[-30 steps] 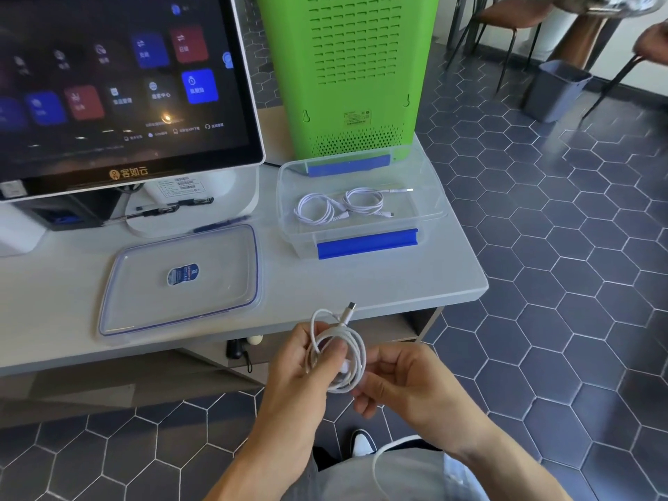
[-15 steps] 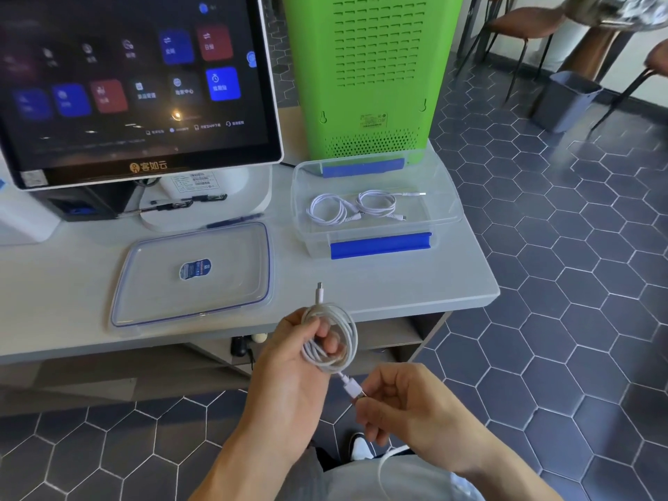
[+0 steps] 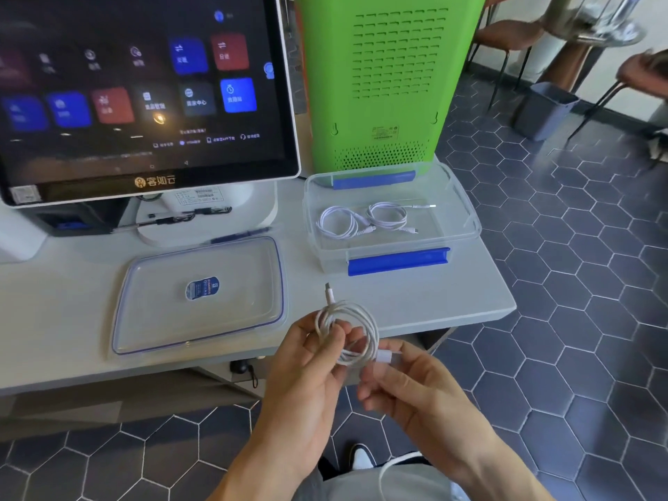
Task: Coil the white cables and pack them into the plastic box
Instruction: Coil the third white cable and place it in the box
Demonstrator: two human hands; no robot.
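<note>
Before the table edge, both hands (image 3: 361,370) grip the upright coiled cable (image 3: 349,330), one plug pointing up.

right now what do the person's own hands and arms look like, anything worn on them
Both the left hand and the right hand are bare: no gloves, rings, watch or wristband show. Both forearms are uncovered up to the bottom edge of the picture, with no sleeves in view. No marks or tattoos are visible on them.

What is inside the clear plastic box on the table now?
Two coiled white cables lie side by side on the floor of the plastic box. The walls are clear, so nothing appears hidden. Its lid lies apart.
</note>
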